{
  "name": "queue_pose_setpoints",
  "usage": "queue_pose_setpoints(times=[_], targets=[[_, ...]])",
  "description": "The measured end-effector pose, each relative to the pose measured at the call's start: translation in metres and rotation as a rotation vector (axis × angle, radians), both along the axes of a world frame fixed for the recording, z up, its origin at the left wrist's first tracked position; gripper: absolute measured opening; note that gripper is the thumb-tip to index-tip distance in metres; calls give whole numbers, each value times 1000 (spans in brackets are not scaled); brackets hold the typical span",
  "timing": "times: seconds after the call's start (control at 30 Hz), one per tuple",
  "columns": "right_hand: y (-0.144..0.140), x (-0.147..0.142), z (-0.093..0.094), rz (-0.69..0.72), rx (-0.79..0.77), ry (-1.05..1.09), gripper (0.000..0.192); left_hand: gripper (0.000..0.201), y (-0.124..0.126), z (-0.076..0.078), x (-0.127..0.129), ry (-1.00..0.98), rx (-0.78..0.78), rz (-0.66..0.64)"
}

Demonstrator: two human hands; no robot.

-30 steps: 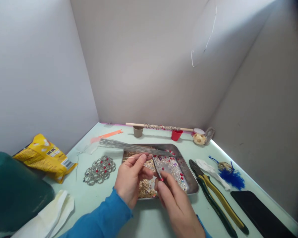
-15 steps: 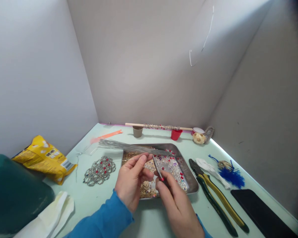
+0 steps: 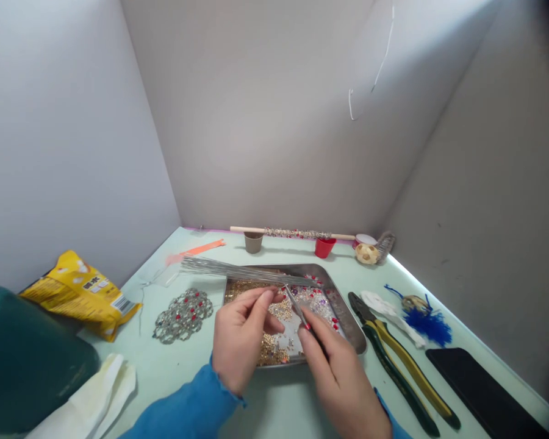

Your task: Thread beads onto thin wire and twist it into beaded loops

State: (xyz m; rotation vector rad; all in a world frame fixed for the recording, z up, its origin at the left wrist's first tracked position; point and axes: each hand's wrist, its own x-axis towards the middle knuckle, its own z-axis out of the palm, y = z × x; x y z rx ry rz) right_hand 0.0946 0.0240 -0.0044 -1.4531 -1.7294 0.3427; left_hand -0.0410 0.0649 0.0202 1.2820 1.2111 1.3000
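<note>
My left hand (image 3: pixel 244 332) is closed in a pinch above the tray, thumb against forefinger, on a thin wire that is hardly visible now. In my right hand (image 3: pixel 336 369) is a pair of slim-nosed pliers (image 3: pixel 295 305) with a dark handle and a red mark. Their metal tip points up and left, close beside my left fingertips. Under both hands lies a metal tray (image 3: pixel 357 341) with gold, clear and red beads (image 3: pixel 274 350). A bundle of straight metal wires (image 3: pixel 238 269) rests across the tray's far edge.
A beaded wire piece (image 3: pixel 183 314) lies left of the tray, with a yellow packet (image 3: pixel 80 292) and green container (image 3: pixel 32 360) beyond. Large pliers (image 3: pixel 396 360), blue tassel (image 3: pixel 425 323) and black flat object (image 3: pixel 485 390) lie right. A beaded stick (image 3: pixel 297 234) spans two small cups behind.
My right hand and the pliers have shifted slightly right and down, away from my left fingertips. My left hand has turned a little and stays pinched.
</note>
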Motion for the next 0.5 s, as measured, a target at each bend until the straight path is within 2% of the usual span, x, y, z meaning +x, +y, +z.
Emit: queue_pose_setpoints(times=[0.1, 0.23, 0.33, 0.5], targets=[[2, 4, -2, -23, 114, -171, 40, 29, 3, 4, -7, 281, 212, 26], [5, 4, -4, -69, 204, -445, 37, 33, 10, 12, -17, 654, 448, -11], [4, 1, -6, -120, 265, -638, 36, 33, 11, 18, -23, 879, 506, -54], [-2, -7, -9, -138, 314, -844, 35, 29, 8, 22, -24, 1182, 476, -112]])
